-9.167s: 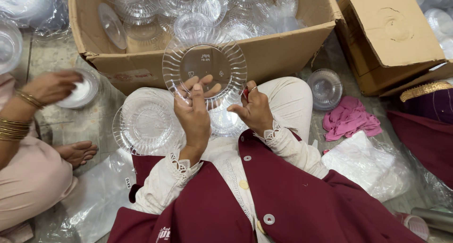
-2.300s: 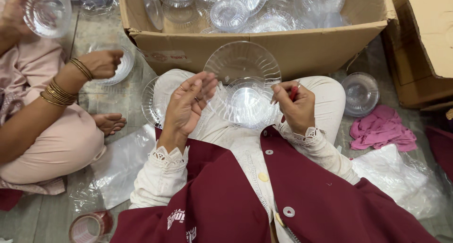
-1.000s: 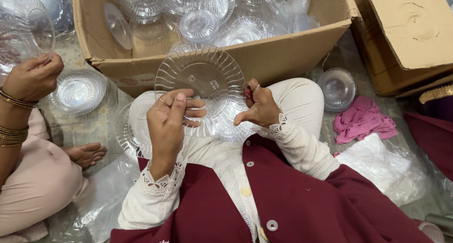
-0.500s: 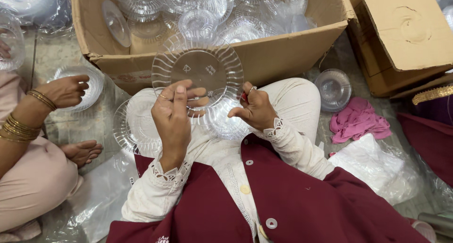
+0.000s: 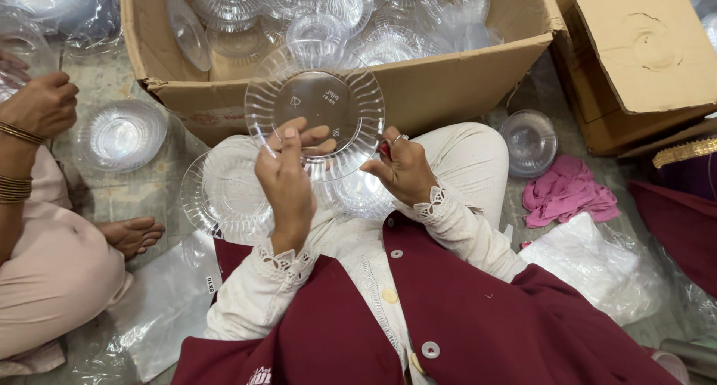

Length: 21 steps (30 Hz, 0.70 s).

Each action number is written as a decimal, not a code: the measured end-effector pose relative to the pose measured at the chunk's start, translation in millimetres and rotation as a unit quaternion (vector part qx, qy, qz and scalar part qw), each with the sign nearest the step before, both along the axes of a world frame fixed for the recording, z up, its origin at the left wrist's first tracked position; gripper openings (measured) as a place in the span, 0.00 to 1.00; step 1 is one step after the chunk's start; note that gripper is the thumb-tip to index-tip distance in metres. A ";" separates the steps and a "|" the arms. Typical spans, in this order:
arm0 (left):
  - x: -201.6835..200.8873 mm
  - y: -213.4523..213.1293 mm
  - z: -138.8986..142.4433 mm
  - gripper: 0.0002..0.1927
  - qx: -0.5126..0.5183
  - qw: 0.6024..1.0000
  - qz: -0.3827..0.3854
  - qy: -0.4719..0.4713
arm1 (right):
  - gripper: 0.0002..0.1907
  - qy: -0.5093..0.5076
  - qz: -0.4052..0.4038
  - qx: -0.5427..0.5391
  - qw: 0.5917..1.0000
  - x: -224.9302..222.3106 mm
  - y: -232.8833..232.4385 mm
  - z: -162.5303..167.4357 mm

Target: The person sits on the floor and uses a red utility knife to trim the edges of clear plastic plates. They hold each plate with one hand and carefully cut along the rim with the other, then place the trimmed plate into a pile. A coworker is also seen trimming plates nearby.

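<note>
In the head view, the person's left hand is gripping a clear ribbed plastic plate by its lower rim, fingers curling over the front of it, while the right hand is pinching the same plate at its 4 o'clock edge, a ring showing on one finger. The plate is standing nearly upright above the lap, just in front of the large cardboard box at 12 o'clock, which is brimming with more clear plates and bowls. A stack of clear plates is lying on the person's left knee at 9 o'clock of the hands, and another clear dish is resting in the lap just under the held plate. At 3 o'clock a small clear bowl is sitting on the floor beside a crumpled pink cloth, with a second cardboard box beyond at 2 o'clock. At 9 o'clock a co-worker's hand wearing gold bangles is closing loosely above a pile of clear bowls.
</note>
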<state>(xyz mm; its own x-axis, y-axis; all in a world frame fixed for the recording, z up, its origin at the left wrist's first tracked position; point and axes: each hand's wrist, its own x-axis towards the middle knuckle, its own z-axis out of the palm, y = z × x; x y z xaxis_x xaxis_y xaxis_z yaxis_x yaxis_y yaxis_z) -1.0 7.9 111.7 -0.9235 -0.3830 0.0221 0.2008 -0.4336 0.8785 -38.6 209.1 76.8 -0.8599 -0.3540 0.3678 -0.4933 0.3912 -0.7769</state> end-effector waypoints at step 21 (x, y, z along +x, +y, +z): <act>-23.9 22.2 -37.8 0.20 0.081 0.995 0.058 -0.015 | 0.25 0.034 -0.083 0.039 0.995 6.5 -27.9 -17.5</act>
<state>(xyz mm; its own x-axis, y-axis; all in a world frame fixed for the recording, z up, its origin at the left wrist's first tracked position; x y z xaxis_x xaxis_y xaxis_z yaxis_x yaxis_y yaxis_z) -24.8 30.1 73.9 -0.8723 -0.4832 -0.0751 0.2332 -0.5460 0.8047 -32.2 181.1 59.3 -0.8828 -0.2401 0.4039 -0.4677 0.5297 -0.7075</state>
